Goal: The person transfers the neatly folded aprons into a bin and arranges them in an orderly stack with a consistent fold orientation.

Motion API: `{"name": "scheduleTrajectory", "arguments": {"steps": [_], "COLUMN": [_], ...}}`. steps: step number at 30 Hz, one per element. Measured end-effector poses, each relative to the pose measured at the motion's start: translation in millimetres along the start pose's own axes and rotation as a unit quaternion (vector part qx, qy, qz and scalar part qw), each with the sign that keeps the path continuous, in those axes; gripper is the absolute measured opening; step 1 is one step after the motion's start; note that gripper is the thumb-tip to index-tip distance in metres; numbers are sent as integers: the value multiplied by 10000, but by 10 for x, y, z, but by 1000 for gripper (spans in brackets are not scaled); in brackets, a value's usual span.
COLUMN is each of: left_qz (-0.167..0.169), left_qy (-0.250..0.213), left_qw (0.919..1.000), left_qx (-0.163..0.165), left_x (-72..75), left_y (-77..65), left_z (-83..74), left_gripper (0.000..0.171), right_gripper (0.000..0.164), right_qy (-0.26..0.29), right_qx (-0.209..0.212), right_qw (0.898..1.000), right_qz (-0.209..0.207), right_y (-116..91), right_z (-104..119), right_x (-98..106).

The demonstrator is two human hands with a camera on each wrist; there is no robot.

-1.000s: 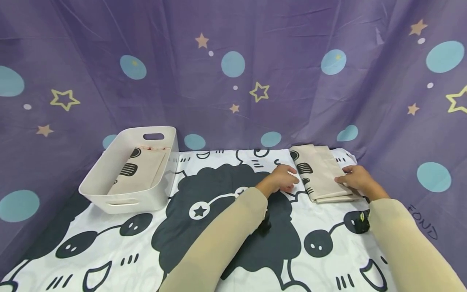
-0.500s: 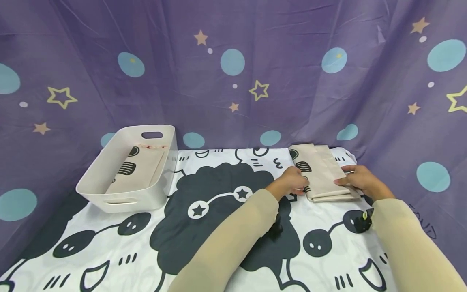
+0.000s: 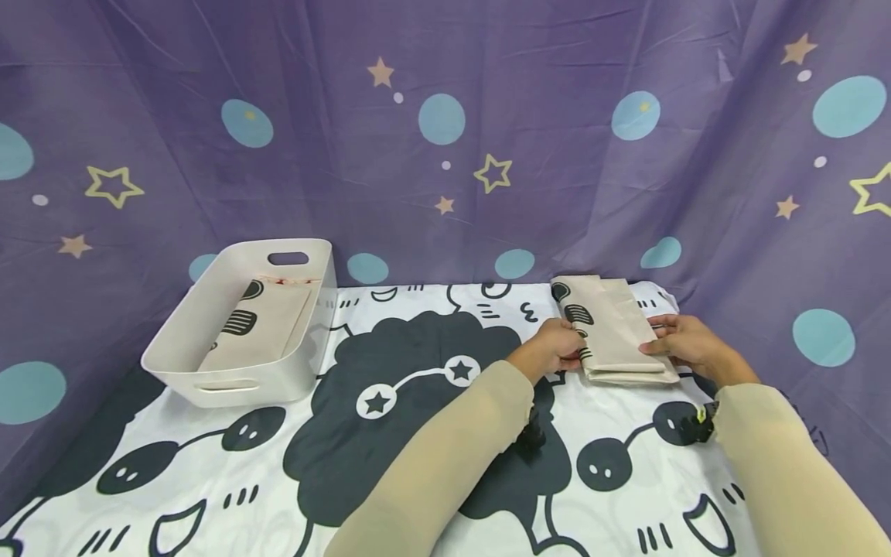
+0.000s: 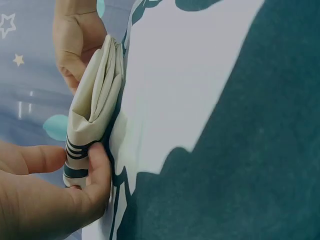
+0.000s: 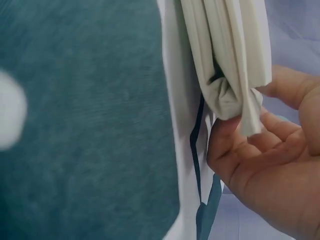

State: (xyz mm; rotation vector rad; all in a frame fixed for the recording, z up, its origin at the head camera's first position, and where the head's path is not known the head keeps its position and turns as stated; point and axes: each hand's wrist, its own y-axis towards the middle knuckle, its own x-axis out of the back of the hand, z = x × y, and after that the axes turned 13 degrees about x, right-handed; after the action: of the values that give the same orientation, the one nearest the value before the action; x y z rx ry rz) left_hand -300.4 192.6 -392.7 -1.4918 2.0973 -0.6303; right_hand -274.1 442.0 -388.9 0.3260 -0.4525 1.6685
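A folded beige cloth (image 3: 612, 329) with dark printed shapes lies at the back right of the bed-like surface, its layers stacked thick at the front edge. My left hand (image 3: 554, 348) pinches its left edge; the left wrist view shows thumb and finger on either side of the striped print (image 4: 77, 152). At the opposite edge my right hand (image 3: 692, 346) grips the cloth. In the right wrist view the fingers (image 5: 227, 137) curl under the layers, with the thumb on the other face. Part of each hand's fingers is hidden behind the cloth.
A white plastic bin (image 3: 156, 363) with handle slots stands at the left, holding another folded beige cloth (image 3: 267, 321) with dark prints. A black-and-white cartoon sheet (image 3: 390, 348) covers the surface. Behind it hangs a purple curtain (image 3: 362, 186) with stars and blue dots.
My left hand has moved right to the cloth's left edge and taken hold of it. The cloth's front right corner has drawn slightly left, while the right hand stays at its side.
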Motion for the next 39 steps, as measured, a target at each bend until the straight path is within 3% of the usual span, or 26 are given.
{"name": "scheduleTrajectory", "arguments": {"steps": [7, 18, 29, 39], "left_qz": [54, -134, -485, -362], "left_qy": [-264, -798, -437, -561], "left_qw": [9995, 9960, 9949, 9939], "left_qx": [-145, -385, -768, -878], "left_x": [-6, -16, 42, 169], "left_y": [22, -17, -80, -148], "left_z": [23, -13, -62, -143], "left_gripper": [52, 54, 54, 56], "right_gripper": [81, 75, 72, 70], "right_qy": [-51, 79, -186, -48], "right_qx": [224, 633, 1005, 1207], "right_qw": [9997, 9978, 9935, 9905], "right_qz": [-15, -184, -509, -653], "right_y": [-2, 36, 79, 110], "right_z": [23, 52, 145, 303], "right_x": [-28, -77, -113, -196]}}
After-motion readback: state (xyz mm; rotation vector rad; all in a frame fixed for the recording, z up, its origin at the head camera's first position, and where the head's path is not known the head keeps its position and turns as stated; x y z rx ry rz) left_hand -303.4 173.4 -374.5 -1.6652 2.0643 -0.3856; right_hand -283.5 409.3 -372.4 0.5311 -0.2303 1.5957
